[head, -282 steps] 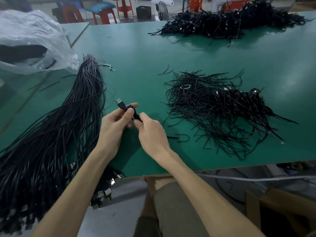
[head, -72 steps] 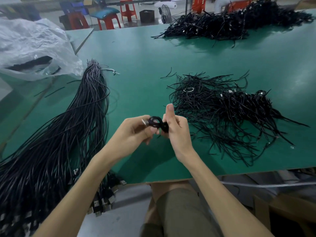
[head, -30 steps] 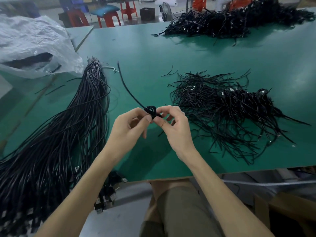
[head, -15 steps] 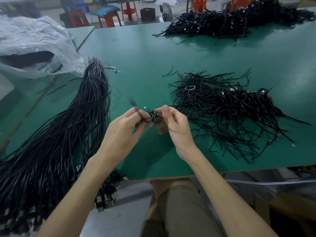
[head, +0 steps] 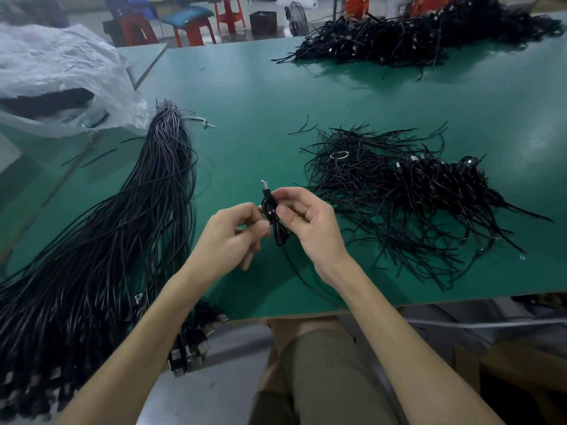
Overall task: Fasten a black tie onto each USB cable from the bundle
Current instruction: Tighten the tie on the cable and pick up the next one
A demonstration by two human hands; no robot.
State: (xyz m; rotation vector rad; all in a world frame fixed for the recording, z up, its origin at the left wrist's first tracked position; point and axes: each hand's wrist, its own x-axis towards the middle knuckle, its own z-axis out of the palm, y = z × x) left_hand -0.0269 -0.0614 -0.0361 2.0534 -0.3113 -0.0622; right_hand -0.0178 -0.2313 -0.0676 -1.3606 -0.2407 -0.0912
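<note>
We hold a folded USB cable [head: 271, 216] between both hands just above the near middle of the green table [head: 260, 102], its metal plug pointing away from us. Our right hand [head: 310, 225] pinches the coil between thumb and forefinger; our left hand [head: 233, 237], close beside it, nips its left side with curled fingers. A loose tail runs from the coil towards the near edge. We cannot tell if a tie is round it. The bundle [head: 122, 225] lies at left, spilling over the near edge. The loose black ties [head: 383, 194] sit at right. A cable heap [head: 414, 35] lies far right, a plastic bag [head: 61, 75] far left.
</note>
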